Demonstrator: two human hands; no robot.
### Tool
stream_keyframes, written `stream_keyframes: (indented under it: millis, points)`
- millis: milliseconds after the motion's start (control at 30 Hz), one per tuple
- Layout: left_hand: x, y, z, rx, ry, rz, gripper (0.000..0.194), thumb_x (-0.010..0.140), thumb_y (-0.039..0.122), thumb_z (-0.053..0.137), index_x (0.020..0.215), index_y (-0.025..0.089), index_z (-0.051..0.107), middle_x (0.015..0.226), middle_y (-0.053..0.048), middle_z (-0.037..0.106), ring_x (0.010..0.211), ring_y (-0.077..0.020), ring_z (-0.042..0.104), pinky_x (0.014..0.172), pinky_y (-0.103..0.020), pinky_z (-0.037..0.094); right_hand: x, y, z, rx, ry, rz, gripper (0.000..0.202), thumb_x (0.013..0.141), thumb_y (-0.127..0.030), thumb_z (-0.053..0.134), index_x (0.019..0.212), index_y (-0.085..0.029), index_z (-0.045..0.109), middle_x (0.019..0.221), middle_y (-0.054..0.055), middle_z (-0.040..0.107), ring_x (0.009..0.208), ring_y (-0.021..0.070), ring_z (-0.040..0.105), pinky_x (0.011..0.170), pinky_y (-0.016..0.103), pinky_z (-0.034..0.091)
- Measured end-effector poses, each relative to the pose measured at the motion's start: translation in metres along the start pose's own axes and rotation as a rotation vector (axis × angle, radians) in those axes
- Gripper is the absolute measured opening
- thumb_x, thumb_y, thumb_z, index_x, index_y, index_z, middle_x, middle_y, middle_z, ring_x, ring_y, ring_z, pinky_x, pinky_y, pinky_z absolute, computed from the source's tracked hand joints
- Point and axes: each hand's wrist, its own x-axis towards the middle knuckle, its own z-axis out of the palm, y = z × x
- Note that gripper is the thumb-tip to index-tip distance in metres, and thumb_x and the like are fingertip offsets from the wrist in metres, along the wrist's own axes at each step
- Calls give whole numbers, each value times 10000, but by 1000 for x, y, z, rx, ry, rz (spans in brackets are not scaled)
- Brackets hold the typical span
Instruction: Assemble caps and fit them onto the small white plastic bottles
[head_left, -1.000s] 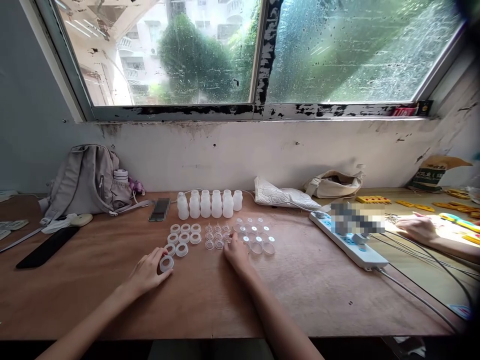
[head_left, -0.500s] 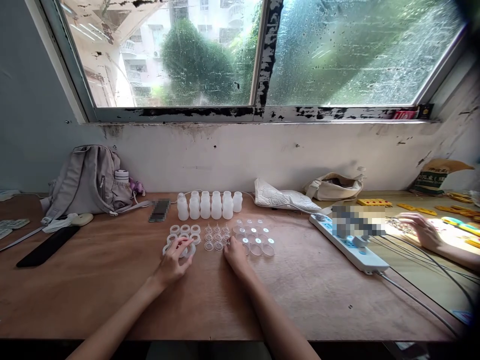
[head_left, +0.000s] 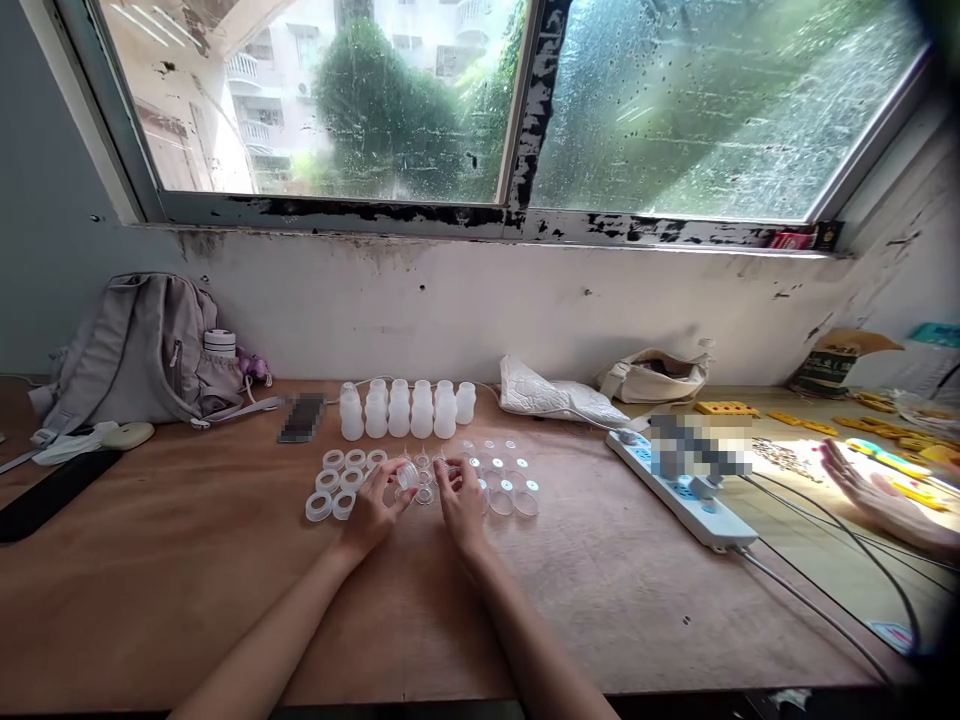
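Translucent plastic — a ring [head_left: 407, 476] is clamped between your left hand's [head_left: 381, 500] thumb and fingers, above the tabletop [head_left: 600, 600]. Your right hand [head_left: 459, 492] is beside small clear pieces [head_left: 424, 494] — its grip can't be told. White bottles [head_left: 399, 415] stand nearer the far edge.

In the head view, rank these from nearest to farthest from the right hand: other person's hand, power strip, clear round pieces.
1. Clear round pieces, just right of the right hand.
2. Power strip, farther right.
3. Other person's hand, far right.
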Motion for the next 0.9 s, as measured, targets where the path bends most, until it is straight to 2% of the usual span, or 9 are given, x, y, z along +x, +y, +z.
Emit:
stream_keyframes:
  millis: [133, 233, 333, 500, 733, 833, 900]
  points:
    - [-4, -1, -4, -9, -30, 14, 370, 791, 292, 534, 1137, 216, 426, 1078, -57, 564, 880, -165, 573, 758, -306, 489, -2, 0, 2, 102, -12, -28, 206, 753, -333, 533, 879, -177, 487, 821, 38, 569, 567, 124, 540, 535, 245, 428]
    - [-6, 0, -3, -4, -78, 64, 389, 796, 289, 530, 1159, 219, 410, 1089, -62, 572, 900, -173, 582, 787, -321, 486, -4, 3, 7, 76, -19, -115, 150, 740, -195, 508, 886, -172, 486, 849, 51, 550, 629, 134, 531, 576, 258, 447]
    - [-8, 2, -1, 13, -108, 104, 406, 797, 298, 529, 1174, 224, 398, 1099, -64, 577, 958, -189, 572, 820, -336, 477, -7, 5, 10, 34, -37, -216, 214, 724, -103, 457, 922, -171, 502, 866, 61, 534, 665, 140, 514, 598, 268, 456]
    - [-8, 5, -1, 20, -65, 79, 407, 797, 326, 525, 1172, 228, 399, 1109, -63, 573, 982, -196, 564, 832, -352, 476, -8, 3, 9, 47, -112, -331, 313, 733, -59, 412, 1000, -186, 515, 865, 58, 517, 686, 141, 522, 608, 267, 472]
    - [-6, 6, -4, 21, -28, 5, 391, 795, 324, 529, 1157, 227, 415, 1093, -57, 576, 908, -170, 586, 779, -322, 500, -11, -3, 7, 85, -215, -442, 424, 694, -29, 429, 1072, -207, 505, 842, 45, 563, 705, 151, 538, 673, 296, 471]
    - [-5, 6, -4, 30, -22, -23, 380, 792, 336, 530, 1144, 232, 429, 1072, -51, 585, 852, -162, 598, 755, -320, 505, -12, -7, 5, 145, -244, -429, 435, 685, -31, 426, 1074, -210, 499, 885, 52, 584, 765, 160, 555, 706, 307, 464]
    - [-5, 5, -4, 41, -14, -34, 377, 790, 344, 531, 1137, 233, 434, 1051, -49, 594, 829, -161, 602, 743, -323, 507, -13, -9, 4, 221, -271, -366, 432, 687, -37, 420, 1073, -214, 499, 895, 49, 591, 802, 161, 564, 727, 309, 457]
